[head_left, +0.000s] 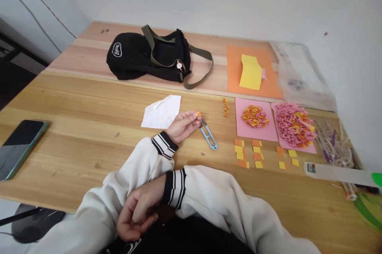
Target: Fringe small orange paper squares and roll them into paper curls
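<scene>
My left hand (184, 125) lies on the wooden table (89, 102) and pinches a tiny orange paper roll (198, 114) between thumb and fingertips. Small blue-handled snips (209, 134) lie just to its right, a white paper scrap (162, 112) just to its left. My right hand (137, 211) rests low at the table's near edge, crossed under my left sleeve, its fingers loosely curled with nothing seen in them. Both arms wear white sleeves with black-striped cuffs.
A short row of orange rolls (225, 107), a pink sheet with orange curls (255, 117), another with pink curls (294, 123) and several small orange and yellow squares (248, 153) lie to the right. Black bag (140, 55) at the back, phone (18, 146) at the left, orange sheet (235, 75) beyond.
</scene>
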Demonstrator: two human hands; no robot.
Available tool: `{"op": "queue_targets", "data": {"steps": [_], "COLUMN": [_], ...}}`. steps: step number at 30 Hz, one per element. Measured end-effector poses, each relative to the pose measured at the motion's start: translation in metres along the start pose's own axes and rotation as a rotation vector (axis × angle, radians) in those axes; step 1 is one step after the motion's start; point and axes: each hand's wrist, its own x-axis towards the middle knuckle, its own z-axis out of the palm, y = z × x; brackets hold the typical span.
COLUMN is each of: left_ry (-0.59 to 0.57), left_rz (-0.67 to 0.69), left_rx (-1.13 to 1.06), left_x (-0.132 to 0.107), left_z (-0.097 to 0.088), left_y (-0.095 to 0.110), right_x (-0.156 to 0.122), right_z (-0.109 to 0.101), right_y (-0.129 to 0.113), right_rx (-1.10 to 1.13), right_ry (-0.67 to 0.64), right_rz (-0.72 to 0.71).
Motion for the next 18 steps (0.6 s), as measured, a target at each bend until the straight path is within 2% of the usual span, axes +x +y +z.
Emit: {"op": "queue_targets", "data": {"steps": [13,18], "left_ry": [0.018,-0.009], "left_rz": [-0.002,0.005], "left_rx": [0.014,0.013], "left_x": [0.0005,-0.0003], "left_z": [0.0001,0.0004], "left_y": [-0.0004,-0.0004], "right_x": [0.0013,0.0017], "right_z": [-0.0005,0.0011], "right_y": [0.0011,-0.0004], "right_rx": [0.041,0.045], "right_ry": [0.003,0.024], "right_rz": [0.023,0.039]}}
